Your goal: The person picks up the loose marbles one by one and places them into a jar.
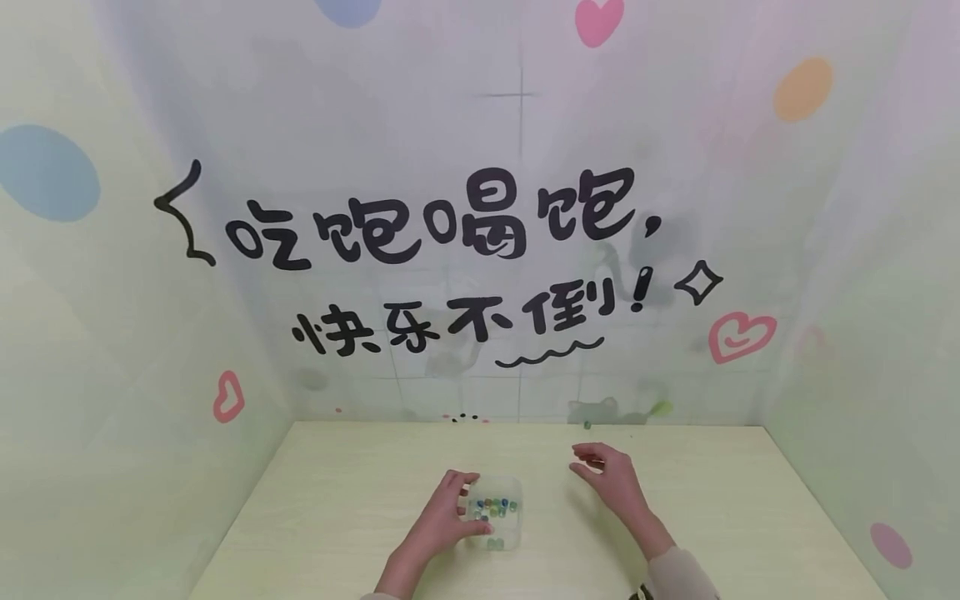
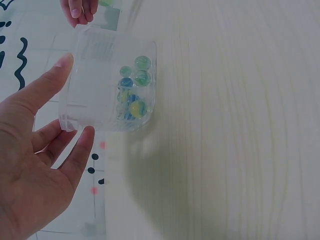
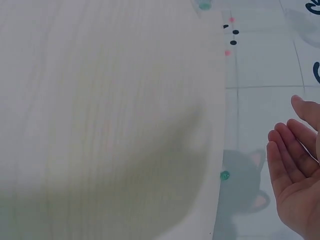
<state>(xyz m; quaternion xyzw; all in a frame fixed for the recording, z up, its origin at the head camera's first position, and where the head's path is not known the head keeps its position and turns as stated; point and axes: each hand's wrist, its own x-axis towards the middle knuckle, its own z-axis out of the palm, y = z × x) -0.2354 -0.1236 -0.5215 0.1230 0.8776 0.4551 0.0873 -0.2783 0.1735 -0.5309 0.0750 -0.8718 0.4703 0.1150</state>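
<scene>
My left hand (image 1: 442,518) grips a clear plastic box (image 1: 514,533) by its left side, thumb near the front and fingers at the back. Several glass marbles (image 1: 497,505), green, blue and yellow, lie inside it; the left wrist view shows the marbles (image 2: 134,95) gathered toward the bottom. To the right of the box my right hand (image 1: 617,485) is held over the table, fingers loosely bent and nothing in them. Beyond its fingertips a single green marble (image 1: 587,425) sits at the table's back edge, and the right wrist view shows this marble (image 3: 225,175) too.
The pale wood-grain table (image 1: 337,500) meets a printed backdrop (image 1: 450,108) at the back, with black lettering and pink hearts. Backdrop walls (image 1: 135,350) rise at left and right too.
</scene>
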